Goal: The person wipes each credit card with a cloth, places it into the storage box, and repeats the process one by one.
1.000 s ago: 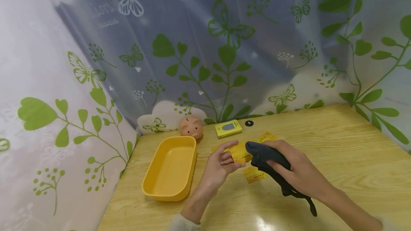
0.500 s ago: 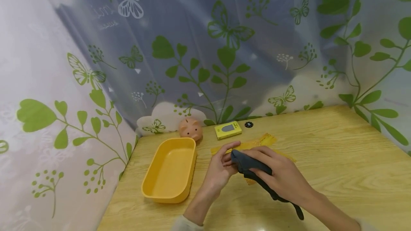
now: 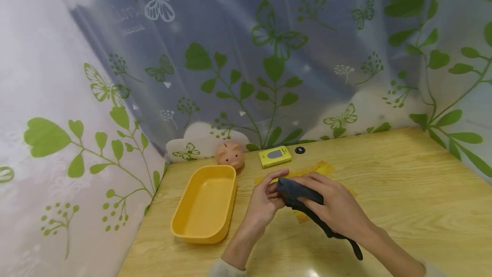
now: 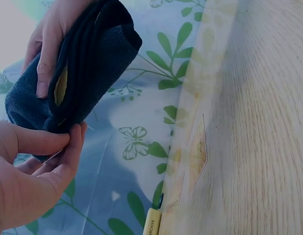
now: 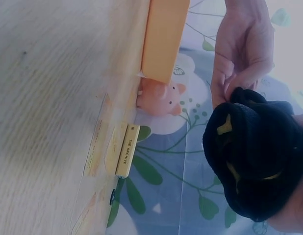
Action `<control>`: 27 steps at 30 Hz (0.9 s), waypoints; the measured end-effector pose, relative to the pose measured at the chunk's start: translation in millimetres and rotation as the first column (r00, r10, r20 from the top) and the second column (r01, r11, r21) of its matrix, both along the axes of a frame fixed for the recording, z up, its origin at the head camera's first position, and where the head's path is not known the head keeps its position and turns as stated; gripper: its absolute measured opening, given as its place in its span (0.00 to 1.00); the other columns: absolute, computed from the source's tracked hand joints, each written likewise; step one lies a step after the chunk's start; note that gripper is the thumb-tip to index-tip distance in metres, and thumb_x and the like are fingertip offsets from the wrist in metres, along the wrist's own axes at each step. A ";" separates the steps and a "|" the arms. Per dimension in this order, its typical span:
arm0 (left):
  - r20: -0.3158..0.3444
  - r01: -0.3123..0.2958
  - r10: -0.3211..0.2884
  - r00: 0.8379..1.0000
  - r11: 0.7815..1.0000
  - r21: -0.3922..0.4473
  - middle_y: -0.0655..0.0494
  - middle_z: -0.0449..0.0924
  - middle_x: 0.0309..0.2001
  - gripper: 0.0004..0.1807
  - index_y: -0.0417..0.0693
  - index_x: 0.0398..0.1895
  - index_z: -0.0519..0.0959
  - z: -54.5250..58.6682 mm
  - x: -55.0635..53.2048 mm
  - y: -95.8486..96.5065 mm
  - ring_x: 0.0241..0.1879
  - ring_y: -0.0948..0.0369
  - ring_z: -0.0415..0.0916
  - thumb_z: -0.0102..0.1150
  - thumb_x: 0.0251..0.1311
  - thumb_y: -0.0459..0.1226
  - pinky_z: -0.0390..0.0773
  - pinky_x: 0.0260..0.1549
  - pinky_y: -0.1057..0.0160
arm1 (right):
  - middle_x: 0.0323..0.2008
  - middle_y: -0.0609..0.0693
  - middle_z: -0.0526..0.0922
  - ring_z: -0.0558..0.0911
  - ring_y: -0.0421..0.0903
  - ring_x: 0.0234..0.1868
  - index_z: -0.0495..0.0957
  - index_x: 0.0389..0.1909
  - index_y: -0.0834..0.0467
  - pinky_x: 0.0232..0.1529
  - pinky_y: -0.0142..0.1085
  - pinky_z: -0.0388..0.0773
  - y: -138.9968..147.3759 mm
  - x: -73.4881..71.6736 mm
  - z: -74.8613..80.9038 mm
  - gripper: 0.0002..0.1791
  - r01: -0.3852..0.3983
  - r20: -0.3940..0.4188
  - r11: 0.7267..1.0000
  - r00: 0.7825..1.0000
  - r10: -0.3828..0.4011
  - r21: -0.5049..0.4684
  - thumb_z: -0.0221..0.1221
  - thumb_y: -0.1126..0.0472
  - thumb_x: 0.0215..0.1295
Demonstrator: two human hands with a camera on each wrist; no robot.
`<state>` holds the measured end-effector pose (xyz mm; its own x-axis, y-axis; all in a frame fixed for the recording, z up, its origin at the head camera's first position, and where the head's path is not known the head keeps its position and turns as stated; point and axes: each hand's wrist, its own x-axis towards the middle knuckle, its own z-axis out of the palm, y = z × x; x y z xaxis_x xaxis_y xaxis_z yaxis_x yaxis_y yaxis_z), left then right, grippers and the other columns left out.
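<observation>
My right hand grips a folded dark blue cloth with a black edge, held above the table. A narrow dark end of it hangs below the hand. At its other end, my left hand pinches the cloth between thumb and fingers, as the left wrist view shows. A thin pale edge shows among the left fingers; what it belongs to is unclear. Inside the cloth's folds a yellow patch is visible. Yellow printed strips lie flat on the table behind and beneath the hands, partly hidden by them.
An orange-yellow tray stands left of the hands on the wooden table. Behind it sits a pink piggy bank. A yellow box and a small black disc lie near the patterned curtain.
My right hand has moved left with the cloth, up to my left hand. The yellow piece seen between the hands earlier is out of sight there. Little differs over the last half second.
</observation>
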<state>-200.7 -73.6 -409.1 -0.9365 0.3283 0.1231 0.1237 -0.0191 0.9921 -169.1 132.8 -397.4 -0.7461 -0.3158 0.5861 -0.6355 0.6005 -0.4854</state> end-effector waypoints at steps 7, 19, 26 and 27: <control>0.007 -0.012 0.012 1.000 1.000 0.001 0.45 0.86 0.55 0.35 0.53 0.70 0.76 -0.2 -3.4 -0.8 0.48 0.57 0.85 0.56 0.62 0.18 0.84 0.48 0.62 | 0.51 0.46 0.85 0.87 0.48 0.46 0.83 0.61 0.51 0.40 0.39 0.87 1.5 -6.7 2.6 0.26 0.011 0.021 1.000 1.000 -0.010 -0.020 0.73 0.66 0.61; -0.014 -0.037 0.037 0.999 0.999 -0.013 0.46 0.88 0.45 0.36 0.50 0.70 0.76 1.6 -9.4 1.2 0.34 0.62 0.79 0.56 0.59 0.16 0.77 0.38 0.66 | 0.51 0.45 0.85 0.87 0.49 0.48 0.83 0.62 0.48 0.43 0.42 0.87 4.2 -16.0 0.1 0.25 0.027 0.090 0.996 0.996 -0.020 -0.080 0.72 0.64 0.64; -0.006 -0.039 0.039 0.999 0.999 -0.011 0.45 0.88 0.48 0.36 0.51 0.70 0.76 1.0 -12.7 -2.0 0.39 0.61 0.83 0.56 0.59 0.16 0.79 0.41 0.65 | 0.50 0.45 0.85 0.87 0.48 0.47 0.83 0.62 0.49 0.42 0.40 0.87 2.9 -19.3 -0.2 0.25 0.011 0.096 0.995 0.995 -0.001 -0.098 0.71 0.66 0.64; -0.004 -0.041 0.041 0.999 0.999 -0.010 0.45 0.88 0.48 0.36 0.51 0.70 0.76 1.1 -13.3 -2.6 0.40 0.60 0.83 0.56 0.60 0.16 0.80 0.42 0.65 | 0.50 0.46 0.85 0.87 0.48 0.47 0.83 0.62 0.49 0.42 0.40 0.87 3.0 -19.8 0.1 0.26 0.010 0.094 0.995 0.996 -0.001 -0.098 0.71 0.66 0.63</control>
<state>-214.0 -76.2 -408.0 -0.9488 0.2907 0.1237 0.1282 -0.0038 0.9917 -188.9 135.9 -397.3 -0.8006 -0.2559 0.5418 -0.5814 0.5504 -0.5992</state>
